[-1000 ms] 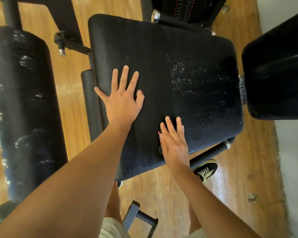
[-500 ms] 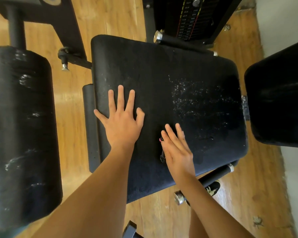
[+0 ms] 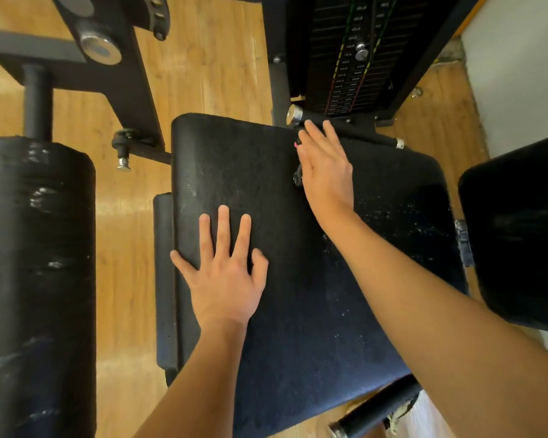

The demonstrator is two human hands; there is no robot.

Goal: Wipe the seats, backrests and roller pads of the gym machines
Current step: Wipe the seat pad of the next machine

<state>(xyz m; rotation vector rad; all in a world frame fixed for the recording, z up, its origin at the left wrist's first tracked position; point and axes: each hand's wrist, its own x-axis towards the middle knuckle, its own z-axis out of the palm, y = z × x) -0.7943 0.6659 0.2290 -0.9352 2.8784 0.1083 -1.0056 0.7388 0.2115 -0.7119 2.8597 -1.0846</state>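
Two bare forearms end in short-nailed fingers, the left hand (image 3: 225, 279) plain and the right hand (image 3: 325, 172) showing one bright pink painted nail on its thumb side.

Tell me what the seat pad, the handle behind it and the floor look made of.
Seat pad: black vinyl or leatherette over padding, judging by its fine grain and dull sheen.
Handle: likely metal tube, shiny chrome end cap, matte black sleeve, perhaps rubber or foam.
Floor: glossy wood or wood-look planks, grain and seams visible.
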